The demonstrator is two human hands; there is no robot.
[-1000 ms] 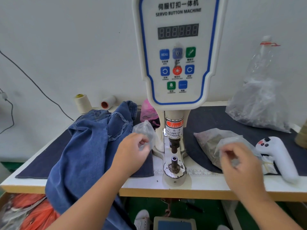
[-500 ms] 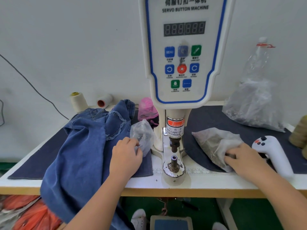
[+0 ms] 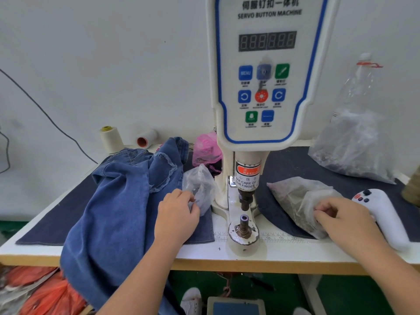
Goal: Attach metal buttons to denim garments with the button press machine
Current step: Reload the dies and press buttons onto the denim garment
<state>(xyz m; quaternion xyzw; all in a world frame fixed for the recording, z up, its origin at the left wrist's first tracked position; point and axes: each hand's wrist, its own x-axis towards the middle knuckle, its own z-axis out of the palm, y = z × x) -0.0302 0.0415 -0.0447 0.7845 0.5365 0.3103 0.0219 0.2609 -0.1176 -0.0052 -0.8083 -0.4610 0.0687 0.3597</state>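
Note:
The white servo button machine (image 3: 266,71) stands in the middle of the table, its lower die (image 3: 244,221) bare under the punch (image 3: 245,198). A blue denim garment (image 3: 113,201) lies heaped on the left and hangs over the front edge. My left hand (image 3: 177,214) has its fingers curled in the mouth of a small clear plastic bag (image 3: 200,185) beside the machine. My right hand (image 3: 345,219) pinches the edge of a larger clear bag of small metal parts (image 3: 295,198) on the right.
A white handheld controller (image 3: 384,214) lies by my right hand. A big plastic bag (image 3: 354,146) with a bottle stands at the back right. Thread cones (image 3: 111,139) and a pink bag (image 3: 206,148) sit by the wall. A pedal (image 3: 234,305) is under the table.
Both hands came down from mid-air to the bags on the table. The left hand went into the small bag, the right settled on the larger bag's edge.

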